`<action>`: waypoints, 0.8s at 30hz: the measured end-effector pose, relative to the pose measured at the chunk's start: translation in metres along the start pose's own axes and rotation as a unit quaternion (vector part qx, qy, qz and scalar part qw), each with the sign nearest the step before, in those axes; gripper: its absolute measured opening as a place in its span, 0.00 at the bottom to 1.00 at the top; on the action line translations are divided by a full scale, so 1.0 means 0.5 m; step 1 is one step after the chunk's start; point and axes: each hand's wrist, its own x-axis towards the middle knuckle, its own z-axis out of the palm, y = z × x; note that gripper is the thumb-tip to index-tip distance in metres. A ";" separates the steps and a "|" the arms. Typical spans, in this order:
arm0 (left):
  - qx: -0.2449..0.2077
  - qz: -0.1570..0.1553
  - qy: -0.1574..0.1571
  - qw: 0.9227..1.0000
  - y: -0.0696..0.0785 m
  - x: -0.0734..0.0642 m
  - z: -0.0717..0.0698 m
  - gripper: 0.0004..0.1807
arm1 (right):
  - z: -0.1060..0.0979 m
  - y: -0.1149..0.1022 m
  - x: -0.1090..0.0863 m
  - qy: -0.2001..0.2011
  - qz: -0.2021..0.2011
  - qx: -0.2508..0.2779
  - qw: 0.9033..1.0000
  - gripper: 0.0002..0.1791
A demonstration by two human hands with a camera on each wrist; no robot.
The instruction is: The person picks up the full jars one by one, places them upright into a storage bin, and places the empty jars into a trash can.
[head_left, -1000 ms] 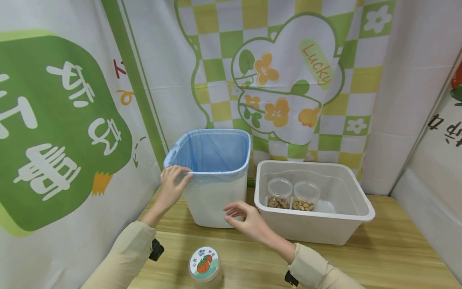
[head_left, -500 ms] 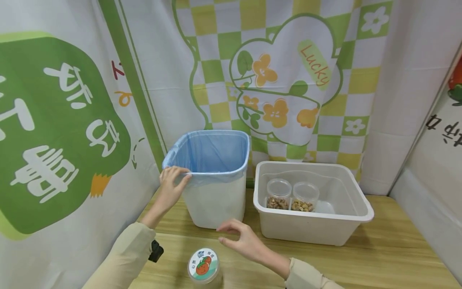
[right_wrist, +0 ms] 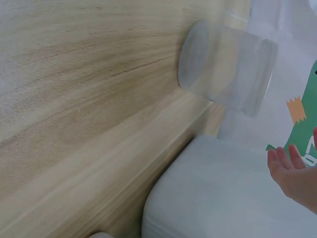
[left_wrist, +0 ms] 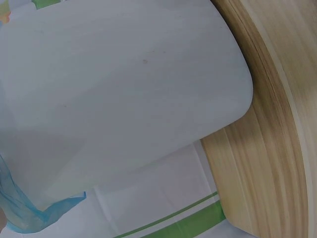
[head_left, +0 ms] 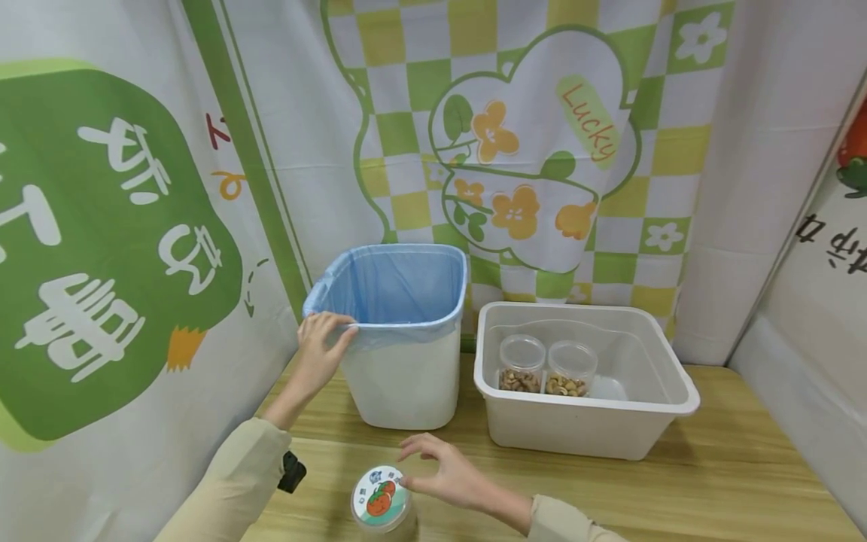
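Note:
My left hand grips the front left rim of a white trash bin, with the fingers over its edge and the blue bag that lines it. My right hand hovers beside a clear plastic jar, fingers bent and apart. Its thumb tip overlaps the edge of the jar's lid in the head view; contact I cannot tell. A tomato picture is printed on that lid. The jar stands upright on the table, and its walls look see-through in the right wrist view. In the left wrist view the bin's white side fills most of the picture.
A pale plastic tub stands right of the bin. Inside it are two lidded jars of nuts, a left jar and a right jar. Printed cloth walls enclose the wooden table at the back and sides.
My right hand has come down and slightly left, from in front of the bin to the tomato-lidded jar. My left hand has stayed on the bin's rim.

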 end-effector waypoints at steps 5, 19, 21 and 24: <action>0.002 0.003 0.004 1.000 -0.001 0.000 0.001 0.06 | 0.007 0.005 -0.003 -0.034 0.030 0.009 0.999 0.17; 0.002 0.006 0.008 1.000 0.000 0.002 0.004 0.05 | 0.039 0.052 -0.003 -0.064 0.046 0.030 0.996 0.22; 0.004 0.007 0.009 1.000 0.000 0.002 0.005 0.05 | 0.042 0.055 -0.005 -0.063 0.045 0.030 0.997 0.24; 0.006 0.009 0.011 1.000 0.000 0.001 0.004 0.05 | 0.046 0.058 -0.006 -0.068 0.042 0.037 0.996 0.24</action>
